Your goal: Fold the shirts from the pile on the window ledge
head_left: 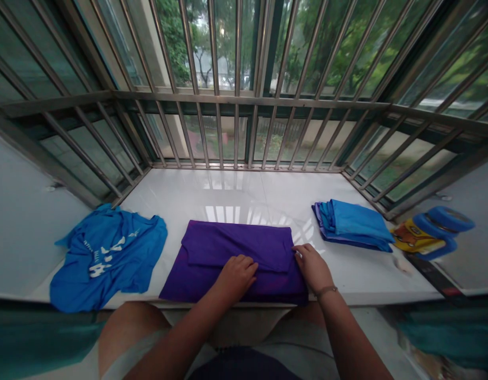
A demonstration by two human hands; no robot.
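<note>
A purple garment (236, 244) lies partly folded on the white ledge in front of me, its far part turned over towards me in a flat band. My left hand (238, 273) rests on top of it near the middle, palm down with fingers lightly bent. At the right edge of the cloth, my right hand (312, 266) pinches the fabric between thumb and fingers. To the left a blue T-shirt (121, 253) with white print is spread out, rumpled. On the right sits a stack of folded blue and purple clothes (357, 224).
The white ledge (244, 195) runs back to a window with metal bars (252, 100). A yellow and blue jar (430, 232) stands at the far right, beside a dark flat object (434, 274). Teal cloth hangs below both ends of the ledge.
</note>
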